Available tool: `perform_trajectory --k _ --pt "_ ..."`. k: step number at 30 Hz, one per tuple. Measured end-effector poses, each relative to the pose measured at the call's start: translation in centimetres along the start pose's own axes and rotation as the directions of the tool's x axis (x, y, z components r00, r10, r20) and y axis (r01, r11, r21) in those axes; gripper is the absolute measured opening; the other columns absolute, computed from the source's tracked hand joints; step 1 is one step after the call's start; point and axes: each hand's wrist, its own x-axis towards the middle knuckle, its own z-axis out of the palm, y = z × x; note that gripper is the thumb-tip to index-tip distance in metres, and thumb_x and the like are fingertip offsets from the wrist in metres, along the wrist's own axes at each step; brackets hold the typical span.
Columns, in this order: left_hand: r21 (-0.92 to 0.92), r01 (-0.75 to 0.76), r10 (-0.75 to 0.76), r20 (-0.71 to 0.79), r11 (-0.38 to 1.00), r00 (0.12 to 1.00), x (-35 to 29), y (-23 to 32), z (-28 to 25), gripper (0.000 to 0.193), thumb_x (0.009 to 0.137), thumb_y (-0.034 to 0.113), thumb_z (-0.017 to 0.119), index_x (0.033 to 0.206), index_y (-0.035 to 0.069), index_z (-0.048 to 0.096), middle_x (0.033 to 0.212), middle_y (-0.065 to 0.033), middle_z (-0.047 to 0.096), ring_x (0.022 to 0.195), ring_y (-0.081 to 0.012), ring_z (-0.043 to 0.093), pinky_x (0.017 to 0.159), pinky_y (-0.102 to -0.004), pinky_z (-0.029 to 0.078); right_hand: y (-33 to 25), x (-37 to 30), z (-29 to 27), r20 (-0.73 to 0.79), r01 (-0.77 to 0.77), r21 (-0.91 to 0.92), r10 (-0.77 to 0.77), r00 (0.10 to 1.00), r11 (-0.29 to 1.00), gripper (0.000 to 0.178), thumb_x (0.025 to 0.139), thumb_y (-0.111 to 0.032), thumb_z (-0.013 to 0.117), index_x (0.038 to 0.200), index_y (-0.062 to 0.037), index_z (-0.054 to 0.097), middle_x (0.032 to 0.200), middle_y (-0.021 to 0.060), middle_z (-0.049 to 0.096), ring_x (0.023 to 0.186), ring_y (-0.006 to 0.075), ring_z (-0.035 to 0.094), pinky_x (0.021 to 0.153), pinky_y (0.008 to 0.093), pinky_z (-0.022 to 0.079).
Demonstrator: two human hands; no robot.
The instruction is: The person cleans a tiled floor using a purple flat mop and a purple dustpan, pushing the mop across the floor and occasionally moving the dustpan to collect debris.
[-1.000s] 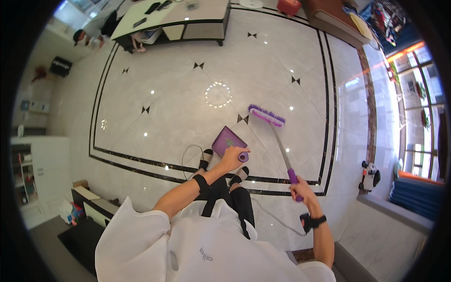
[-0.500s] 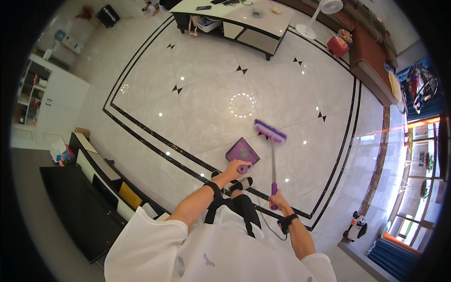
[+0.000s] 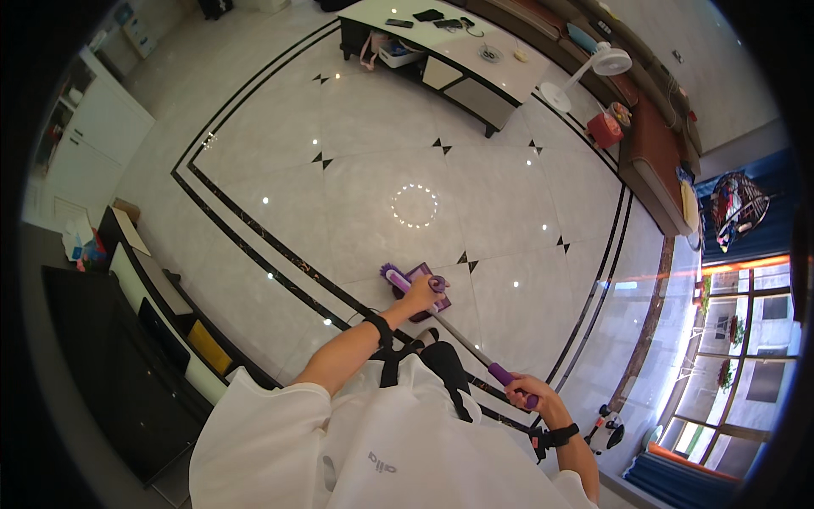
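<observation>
My left hand (image 3: 420, 296) is closed round the upright handle of a purple dustpan (image 3: 419, 271), which is low over or on the tiled floor; I cannot tell which. My right hand (image 3: 527, 392) grips the purple handle end of a broom (image 3: 462, 338). Its grey shaft slants from my right hand up and left, passing by the dustpan. The purple bristle head (image 3: 393, 275) is at the dustpan's left side, partly hidden by my left hand and the pan. Whether bristles touch the pan does not show. A black band is on each wrist.
Glossy tiles (image 3: 339, 220) with dark border strips surround me. A low coffee table (image 3: 475, 81) stands ahead, with a white fan (image 3: 555, 97) and brown sofa (image 3: 657, 153) to its right. A TV cabinet (image 3: 161, 288) runs along my left. Windows (image 3: 738, 339) are at right.
The broom head has swung left and nearer, from the floor right of the dustpan to the pan's left side. My right hand has moved right and nearer. The view has shifted slightly.
</observation>
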Motion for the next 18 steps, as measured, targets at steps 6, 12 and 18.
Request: perform_trajectory --k 6,12,18 --pt "0.065 -0.07 0.08 -0.171 0.995 0.982 4.0 3.0 -5.8 0.025 0.071 0.002 0.068 0.095 0.005 0.069 0.071 -0.0027 0.065 0.065 -0.0093 0.059 0.064 -0.0257 0.049 -6.6 -3.0 2.7 -0.162 0.112 -0.24 -0.153 0.975 0.964 0.058 0.076 0.005 0.058 0.128 -0.0083 0.036 0.061 0.0038 0.047 0.043 0.008 0.042 0.034 0.0197 0.034" --pt "0.07 -0.011 0.033 -0.334 0.997 0.942 13.3 5.9 -9.1 0.025 0.069 0.004 0.067 0.094 0.006 0.069 0.072 -0.0068 0.066 0.066 -0.012 0.061 0.066 -0.0273 0.049 -20.0 -2.4 3.0 -0.218 0.244 -0.321 -0.322 0.921 0.915 0.036 0.075 0.004 0.056 0.106 -0.0067 0.042 0.06 0.0039 0.046 0.042 0.0078 0.042 0.033 0.021 0.035" --pt "0.154 -0.013 0.077 -0.417 0.988 0.905 26.5 7.9 -13.4 0.026 0.07 0.009 0.07 0.096 0.004 0.069 0.079 -0.0057 0.068 0.071 -0.0107 0.062 0.065 -0.0256 0.05 -40.9 2.5 0.0 -0.175 0.358 -0.361 -0.439 0.881 0.861 0.027 0.075 0.004 0.054 0.097 -0.0058 0.042 0.057 0.0037 0.045 0.04 0.009 0.043 0.033 0.0229 0.035"
